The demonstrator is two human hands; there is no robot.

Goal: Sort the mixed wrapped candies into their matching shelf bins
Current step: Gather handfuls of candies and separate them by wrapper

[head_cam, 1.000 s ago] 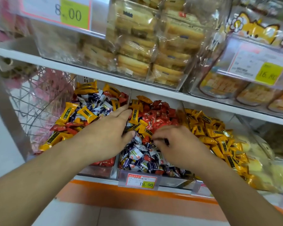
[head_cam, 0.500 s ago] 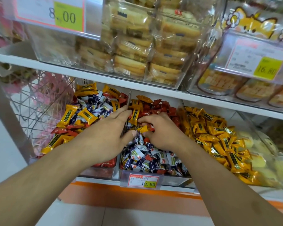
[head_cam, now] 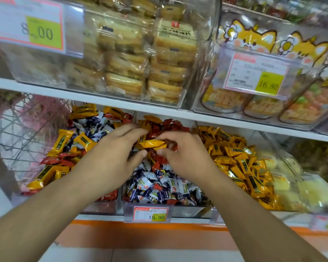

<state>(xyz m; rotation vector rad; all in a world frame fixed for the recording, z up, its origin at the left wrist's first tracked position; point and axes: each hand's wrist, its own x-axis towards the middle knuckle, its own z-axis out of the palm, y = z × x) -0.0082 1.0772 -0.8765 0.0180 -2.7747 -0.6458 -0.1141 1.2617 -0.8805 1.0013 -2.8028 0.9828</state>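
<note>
Between both grips [head_cam: 153,146], yellow candy [head_cam: 152,143]

White shelf board [head_cam: 121,104] crosses scene above candy level, running left to right. On it: clear bins [head_cam: 185,53] holding wrapped biscuit packs [head_cam: 167,59]; right, tubs with cartoon fox print [head_cam: 257,37]. Price tag 8.00 [head_cam: 27,31] far left, tag 16.80 [head_cam: 257,72] right, tag 19.90 [head_cam: 150,214] near, on lower shelf edge. Orange strip [head_cam: 140,226] below lower shelf. Wire rack [head_cam: 17,129] with pink goods at left. Pale tiled floor [head_cam: 140,255] near. Light even, bright.
</note>
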